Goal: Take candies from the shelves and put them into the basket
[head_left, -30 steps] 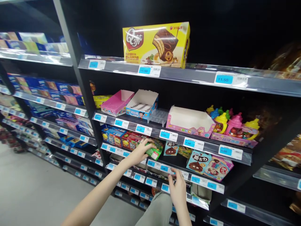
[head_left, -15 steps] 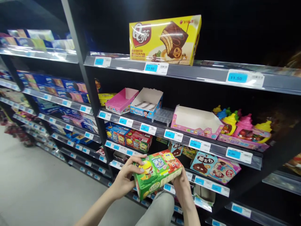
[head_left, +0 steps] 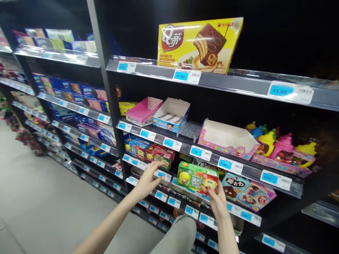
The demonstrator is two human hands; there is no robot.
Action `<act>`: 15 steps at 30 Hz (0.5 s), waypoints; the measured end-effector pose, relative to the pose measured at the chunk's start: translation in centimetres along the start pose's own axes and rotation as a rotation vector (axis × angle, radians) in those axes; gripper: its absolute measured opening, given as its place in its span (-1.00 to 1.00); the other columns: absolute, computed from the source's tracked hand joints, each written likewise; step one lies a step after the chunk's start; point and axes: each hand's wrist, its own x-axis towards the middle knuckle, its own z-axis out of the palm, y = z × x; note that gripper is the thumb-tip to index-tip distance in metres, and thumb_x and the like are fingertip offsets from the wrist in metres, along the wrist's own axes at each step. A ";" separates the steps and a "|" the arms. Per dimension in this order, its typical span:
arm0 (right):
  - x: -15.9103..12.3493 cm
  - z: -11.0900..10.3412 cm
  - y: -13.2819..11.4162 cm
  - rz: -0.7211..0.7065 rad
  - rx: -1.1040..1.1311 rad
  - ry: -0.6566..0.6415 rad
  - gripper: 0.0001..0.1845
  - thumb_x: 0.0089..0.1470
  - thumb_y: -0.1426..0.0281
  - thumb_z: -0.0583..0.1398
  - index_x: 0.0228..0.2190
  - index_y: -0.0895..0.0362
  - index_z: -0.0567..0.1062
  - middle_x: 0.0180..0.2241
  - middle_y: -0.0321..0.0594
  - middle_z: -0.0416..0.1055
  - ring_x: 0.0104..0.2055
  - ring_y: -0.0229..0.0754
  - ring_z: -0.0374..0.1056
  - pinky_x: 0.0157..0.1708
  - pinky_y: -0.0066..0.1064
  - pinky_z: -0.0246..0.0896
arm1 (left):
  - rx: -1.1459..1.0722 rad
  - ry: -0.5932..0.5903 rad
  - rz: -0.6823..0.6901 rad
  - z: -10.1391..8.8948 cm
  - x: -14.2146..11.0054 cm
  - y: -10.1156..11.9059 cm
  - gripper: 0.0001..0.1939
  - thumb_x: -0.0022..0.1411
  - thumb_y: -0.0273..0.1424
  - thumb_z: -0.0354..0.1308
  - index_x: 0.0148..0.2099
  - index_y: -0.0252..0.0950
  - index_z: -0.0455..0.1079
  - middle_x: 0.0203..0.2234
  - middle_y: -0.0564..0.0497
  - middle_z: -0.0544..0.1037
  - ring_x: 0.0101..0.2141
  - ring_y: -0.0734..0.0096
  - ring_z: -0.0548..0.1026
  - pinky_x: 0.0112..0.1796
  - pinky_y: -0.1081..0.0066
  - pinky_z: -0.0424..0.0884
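Observation:
A green and red snack box (head_left: pixel 197 177) with cartoon figures is in my right hand (head_left: pixel 219 201), gripped at its right end in front of the shelf. My left hand (head_left: pixel 148 179) is off the box, to its left, with fingers stretched toward the shelf edge. Just beyond those fingers stand red snack boxes (head_left: pixel 159 155) and blue snack boxes (head_left: pixel 135 146) on the same shelf level. Right of the held box sit a light-blue box with a chocolate picture (head_left: pixel 233 185) and a pink-purple box (head_left: pixel 258 197).
Above are a pink tray (head_left: pixel 144 111), a blue display carton (head_left: pixel 171 114), a wide pink carton (head_left: pixel 227 139) and bottle-shaped candy toys (head_left: pixel 283 146). A yellow cake box (head_left: pixel 198 46) stands on the top shelf. Price-tagged shelf edges (head_left: pixel 201 152) jut out. My knee (head_left: pixel 180 233) is below.
My left hand has let go of the snack box and moved left and up. The right hand has brought the box forward to the shelf and turned it more level. The view has shifted slightly.

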 end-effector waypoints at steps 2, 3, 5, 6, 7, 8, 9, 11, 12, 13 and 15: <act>2.0 1.1 1.7 -0.099 -0.167 -0.013 -0.44 -0.08 0.19 0.23 -0.07 0.08 0.19 -0.07 -0.06 0.33 -0.04 -0.02 0.31 -0.04 -0.09 0.20 | 0.186 0.029 -0.008 -0.3 2.2 -1.4 -0.60 0.14 -0.43 0.04 0.06 -0.22 0.22 -0.08 -0.09 0.38 -0.03 0.17 0.29 -0.02 0.13 0.25; 2.9 1.6 2.6 -0.127 -0.240 -0.009 -0.42 -0.08 0.17 0.22 -0.07 0.10 0.18 -0.07 -0.04 0.33 -0.04 -0.01 0.30 -0.03 -0.09 0.18 | 0.274 0.034 -0.002 -0.4 3.5 -1.9 -0.59 0.14 -0.41 0.05 0.06 -0.25 0.22 -0.09 -0.11 0.39 -0.03 0.14 0.28 -0.02 0.12 0.23; 4.0 2.3 3.8 -0.152 -0.331 0.010 -0.39 -0.11 0.17 0.21 -0.06 0.16 0.18 -0.06 0.01 0.31 -0.02 0.02 0.28 0.01 -0.08 0.12 | 0.424 0.000 -0.003 -0.5 5.9 -2.6 -0.60 0.15 -0.37 0.04 0.06 -0.32 0.23 -0.10 -0.16 0.40 -0.02 0.08 0.27 -0.03 0.12 0.23; 4.2 2.5 4.2 -0.152 -0.360 0.018 -0.38 -0.13 0.18 0.22 -0.06 0.18 0.20 -0.05 0.03 0.31 -0.01 0.04 0.26 0.02 -0.07 0.10 | 0.489 -0.045 -0.014 -0.5 7.0 -2.9 -0.61 0.17 -0.36 0.02 0.04 -0.35 0.25 -0.09 -0.19 0.41 -0.01 0.06 0.27 -0.03 0.13 0.23; 4.3 2.5 4.3 -0.147 -0.409 0.022 -0.38 -0.14 0.19 0.23 -0.06 0.19 0.21 -0.06 0.04 0.32 -0.01 0.07 0.26 0.02 -0.06 0.08 | 0.542 -0.097 -0.028 -0.4 8.1 -3.0 -0.64 0.18 -0.35 0.00 0.01 -0.38 0.28 -0.10 -0.22 0.42 0.00 0.04 0.27 -0.03 0.13 0.22; 4.4 2.4 4.3 -0.138 -0.495 0.016 -0.38 -0.13 0.20 0.21 -0.05 0.20 0.23 -0.08 0.04 0.34 -0.02 0.09 0.27 0.00 -0.06 0.10 | 0.580 -0.149 -0.037 -0.3 9.0 -3.2 -0.67 0.20 -0.35 -0.02 -0.02 -0.40 0.31 -0.10 -0.25 0.43 0.00 0.03 0.29 -0.02 0.13 0.21; 4.3 2.3 4.0 -0.121 -0.609 0.003 -0.40 -0.11 0.21 0.19 -0.04 0.21 0.24 -0.10 0.04 0.36 -0.05 0.10 0.29 -0.04 -0.06 0.13 | 0.601 -0.195 -0.040 -0.1 10.0 -3.3 -0.69 0.22 -0.36 -0.05 -0.06 -0.40 0.34 -0.11 -0.25 0.44 -0.01 0.02 0.30 -0.01 0.12 0.19; 4.2 2.2 3.2 -0.085 -0.875 -0.034 -0.43 -0.04 0.23 0.14 0.00 0.23 0.25 -0.13 0.04 0.39 -0.08 0.11 0.31 -0.10 -0.09 0.18 | 0.604 -0.269 -0.025 0.4 11.7 -3.4 -0.72 0.24 -0.36 -0.06 -0.11 -0.36 0.39 -0.14 -0.23 0.48 -0.04 0.03 0.35 0.00 0.12 0.18; 4.3 2.1 2.7 -0.076 -0.993 -0.049 -0.44 -0.01 0.25 0.12 0.01 0.24 0.25 -0.12 0.05 0.39 -0.06 0.12 0.30 -0.10 -0.11 0.18 | 0.592 -0.300 -0.011 0.7 12.5 -3.5 -0.73 0.24 -0.36 -0.04 -0.11 -0.33 0.40 -0.14 -0.19 0.48 -0.05 0.05 0.37 0.00 0.13 0.19; 4.4 2.2 2.3 -0.072 -1.080 -0.062 -0.45 0.00 0.27 0.11 0.02 0.25 0.25 -0.09 0.06 0.38 -0.03 0.11 0.28 -0.09 -0.14 0.17 | 0.582 -0.335 0.004 1.0 13.3 -3.5 -0.74 0.24 -0.35 -0.02 -0.10 -0.31 0.39 -0.14 -0.16 0.48 -0.06 0.09 0.38 -0.02 0.14 0.22; 4.6 2.5 1.7 -0.060 -1.205 -0.097 -0.47 0.02 0.32 0.12 0.03 0.24 0.25 -0.06 0.03 0.37 -0.01 0.06 0.28 -0.08 -0.23 0.17 | 0.562 -0.398 0.035 1.6 14.8 -3.3 -0.73 0.23 -0.33 0.03 -0.05 -0.30 0.35 -0.11 -0.12 0.45 -0.10 0.18 0.40 -0.06 0.15 0.29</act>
